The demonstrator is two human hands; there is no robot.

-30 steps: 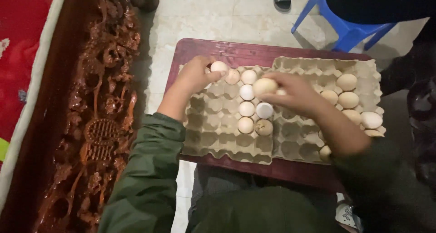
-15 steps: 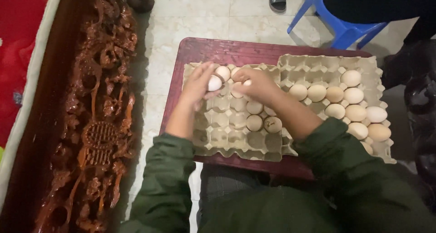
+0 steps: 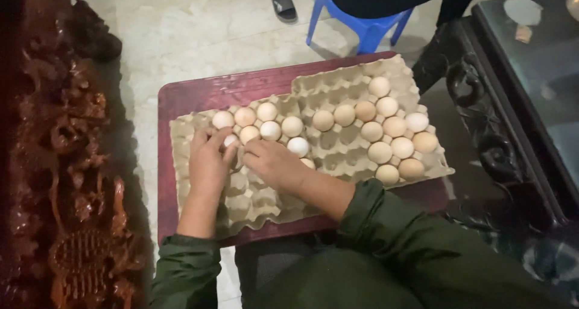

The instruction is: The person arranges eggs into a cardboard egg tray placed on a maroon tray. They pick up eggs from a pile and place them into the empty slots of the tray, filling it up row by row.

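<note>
I see my left hand (image 3: 208, 158) pinching a pale egg (image 3: 230, 141) over the near tray (image 3: 253, 200) on the table (image 3: 199, 95); my right hand (image 3: 274, 164) rests curled beside it, its grip unclear.

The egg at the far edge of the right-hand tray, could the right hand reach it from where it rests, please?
Probably yes. The right hand lies on the left tray, and nothing stands between it and that topmost egg; only low eggs lie along the way.

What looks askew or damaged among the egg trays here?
The right tray sits skewed, overlapping the left tray and overhanging the table edge. No cracked eggs or spills show.
</note>
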